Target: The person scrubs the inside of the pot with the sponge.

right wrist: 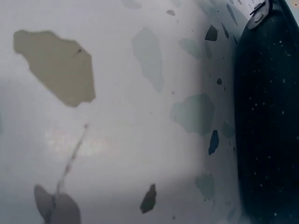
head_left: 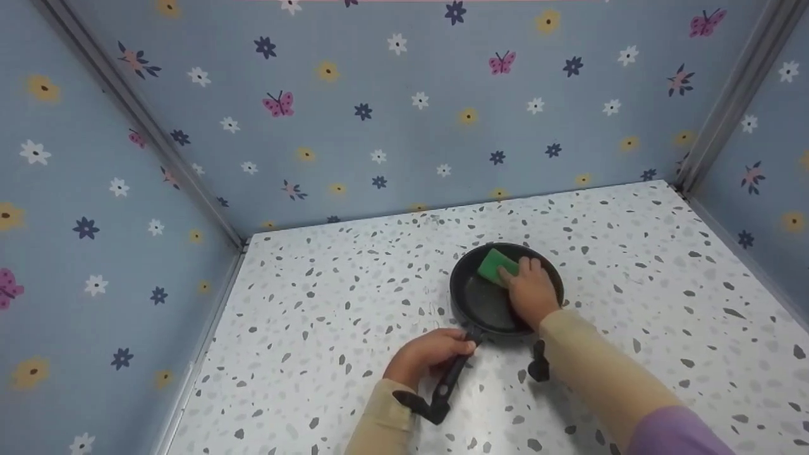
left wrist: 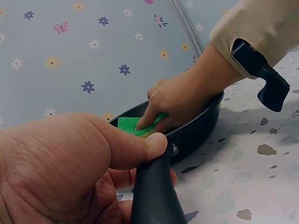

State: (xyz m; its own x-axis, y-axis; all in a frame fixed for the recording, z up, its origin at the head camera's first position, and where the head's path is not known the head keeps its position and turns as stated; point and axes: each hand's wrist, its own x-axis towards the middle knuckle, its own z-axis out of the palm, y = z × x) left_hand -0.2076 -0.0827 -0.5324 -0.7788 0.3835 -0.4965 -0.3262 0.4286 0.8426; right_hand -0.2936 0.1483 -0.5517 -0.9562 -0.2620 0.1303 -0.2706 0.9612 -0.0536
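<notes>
A black frying pan [head_left: 486,306] sits on the speckled tabletop, its handle [head_left: 452,376] pointing toward me. My left hand [head_left: 430,354] grips that handle close to the pan, the thumb lying on top in the left wrist view. Inside the pan, my right hand [head_left: 532,287] holds a green sponge [head_left: 493,265] against the far-left part of the cooking surface. The sponge [left wrist: 133,125] shows a yellowish underside in the left wrist view. The right wrist view catches only the pan's dark outer side [right wrist: 271,130]; the right hand and sponge are out of sight there.
The white table [head_left: 303,341] has grey terrazzo flecks. Blue flowered panels [head_left: 404,139] stand behind it and along both sides, with grey metal posts [head_left: 727,101] at the corners. A black wrist-worn mount [head_left: 538,361] hangs below the right wrist, near the pan.
</notes>
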